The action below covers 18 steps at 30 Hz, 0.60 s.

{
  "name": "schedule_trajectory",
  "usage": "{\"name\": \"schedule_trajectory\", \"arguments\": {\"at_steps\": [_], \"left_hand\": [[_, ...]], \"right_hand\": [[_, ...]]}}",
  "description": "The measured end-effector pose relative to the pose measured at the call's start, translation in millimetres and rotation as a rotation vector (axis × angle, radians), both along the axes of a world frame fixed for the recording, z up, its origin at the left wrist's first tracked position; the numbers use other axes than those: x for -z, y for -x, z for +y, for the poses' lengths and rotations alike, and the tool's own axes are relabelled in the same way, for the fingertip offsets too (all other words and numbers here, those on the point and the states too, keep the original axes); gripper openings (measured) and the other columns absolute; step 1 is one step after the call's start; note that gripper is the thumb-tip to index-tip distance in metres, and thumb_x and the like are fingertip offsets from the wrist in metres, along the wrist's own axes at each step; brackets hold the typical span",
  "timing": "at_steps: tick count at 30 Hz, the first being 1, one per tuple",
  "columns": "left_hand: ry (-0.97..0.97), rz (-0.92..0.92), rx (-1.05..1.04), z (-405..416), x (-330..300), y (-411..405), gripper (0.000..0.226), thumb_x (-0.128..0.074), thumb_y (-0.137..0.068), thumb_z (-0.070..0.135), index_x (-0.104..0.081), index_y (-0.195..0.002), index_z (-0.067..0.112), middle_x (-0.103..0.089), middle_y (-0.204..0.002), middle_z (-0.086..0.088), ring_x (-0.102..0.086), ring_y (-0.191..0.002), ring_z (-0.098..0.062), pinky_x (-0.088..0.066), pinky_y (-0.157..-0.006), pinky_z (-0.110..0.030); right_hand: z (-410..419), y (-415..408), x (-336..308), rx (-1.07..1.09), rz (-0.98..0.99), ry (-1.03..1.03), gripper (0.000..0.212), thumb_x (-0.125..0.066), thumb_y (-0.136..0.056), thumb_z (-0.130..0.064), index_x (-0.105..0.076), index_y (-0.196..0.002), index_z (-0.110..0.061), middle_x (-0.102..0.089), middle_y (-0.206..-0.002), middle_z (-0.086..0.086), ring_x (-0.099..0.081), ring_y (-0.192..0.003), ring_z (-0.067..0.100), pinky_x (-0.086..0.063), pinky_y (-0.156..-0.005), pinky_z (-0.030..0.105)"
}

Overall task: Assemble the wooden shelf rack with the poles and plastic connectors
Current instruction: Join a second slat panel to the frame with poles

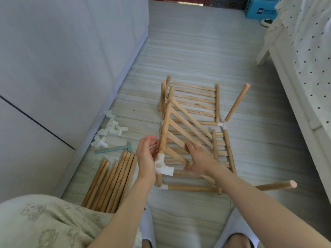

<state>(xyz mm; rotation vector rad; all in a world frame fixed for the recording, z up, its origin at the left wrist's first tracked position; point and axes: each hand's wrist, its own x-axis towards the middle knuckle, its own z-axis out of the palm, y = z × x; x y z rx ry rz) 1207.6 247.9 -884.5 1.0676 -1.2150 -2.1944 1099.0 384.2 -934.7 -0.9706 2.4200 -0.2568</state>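
Note:
I hold a slatted wooden shelf panel (180, 120) tilted above the floor. A white plastic connector (163, 166) caps the near end of its left side pole. My left hand (146, 158) grips that pole just above the connector. My right hand (198, 156) holds the panel's near slats, slightly blurred. Beneath lies a second panel (223, 151) inside a partial frame: a corner connector (222, 124) carries a raised pole (236, 102), and a bottom pole (189, 187) runs from another connector (163, 187). A third panel (195, 97) lies flat farther back.
Loose white connectors (109, 133) and a green mallet (114, 149) lie by the grey cabinet (53, 68) on the left. A bundle of spare poles (111, 183) lies near my knee. A pole (275, 186) sticks out to the right toward the bed (304, 68).

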Motion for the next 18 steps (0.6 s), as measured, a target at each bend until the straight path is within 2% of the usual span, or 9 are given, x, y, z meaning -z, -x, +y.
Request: {"name": "schedule_trajectory", "arguments": {"at_steps": [4,7,9,11,14,16,18], "left_hand": [[0.037,-0.003,-0.025,2,3,-2,0.017,-0.047,-0.091,0.016,-0.061,-0.084,0.014,-0.061,-0.091,-0.015,-0.059,-0.098,-0.039,-0.045,-0.083,-0.043],[0.051,0.015,-0.036,1,4,-5,0.018,-0.046,-0.092,0.015,-0.061,-0.082,0.014,-0.062,-0.086,-0.011,-0.060,-0.090,-0.032,-0.047,-0.075,-0.035],[0.060,0.036,-0.042,2,4,-8,0.019,-0.046,-0.092,0.015,-0.061,-0.082,0.013,-0.064,-0.084,-0.006,-0.062,-0.085,-0.023,-0.048,-0.070,-0.029],[0.058,0.055,-0.048,6,5,-11,0.018,-0.046,-0.093,0.014,-0.062,-0.084,0.011,-0.066,-0.084,-0.003,-0.064,-0.084,-0.017,-0.050,-0.069,-0.025],[0.035,0.088,-0.059,15,6,-17,0.020,-0.045,-0.093,0.015,-0.064,-0.093,0.007,-0.067,-0.090,-0.006,-0.066,-0.086,-0.015,-0.052,-0.072,-0.023],[0.038,0.099,-0.077,19,6,-18,0.024,-0.043,-0.093,0.017,-0.065,-0.097,0.007,-0.068,-0.097,-0.009,-0.065,-0.093,-0.017,-0.051,-0.078,-0.026],[0.072,0.101,-0.098,19,5,-17,0.026,-0.041,-0.094,0.017,-0.065,-0.096,0.010,-0.069,-0.101,-0.008,-0.065,-0.097,-0.018,-0.050,-0.080,-0.026]], "right_hand": [[1,-6,4,0.037,-0.088,0.029,0.088,-0.071,-0.079,-0.030,-0.017,-0.147,-0.012,-0.032,-0.146,0.007,-0.035,-0.131,0.024,-0.032,-0.104,0.029],[4,-10,-7,0.074,-0.138,0.156,0.063,-0.058,-0.088,-0.028,-0.031,-0.144,-0.016,-0.035,-0.147,0.002,-0.035,-0.133,0.018,-0.028,-0.108,0.026],[7,-15,-23,0.139,-0.273,0.243,0.058,-0.053,-0.085,-0.034,-0.040,-0.140,-0.022,-0.037,-0.147,-0.002,-0.037,-0.132,0.012,-0.030,-0.110,0.029],[9,-22,-40,0.100,-0.412,0.235,0.072,-0.054,-0.074,-0.048,-0.035,-0.142,-0.030,-0.030,-0.151,-0.006,-0.031,-0.135,0.008,-0.029,-0.111,0.033],[7,-37,-60,-0.102,-0.458,0.136,0.101,-0.063,-0.067,-0.065,-0.009,-0.148,-0.038,-0.009,-0.154,-0.019,-0.008,-0.137,-0.004,-0.012,-0.111,0.023],[-3,-44,-68,-0.165,-0.422,0.174,0.106,-0.070,-0.068,-0.059,-0.004,-0.148,-0.037,-0.009,-0.153,-0.020,-0.007,-0.135,-0.008,-0.011,-0.111,0.021],[-16,-48,-71,-0.190,-0.333,0.218,0.102,-0.074,-0.070,-0.050,-0.012,-0.148,-0.031,-0.017,-0.153,-0.012,-0.016,-0.139,0.002,-0.020,-0.115,0.029]]}}
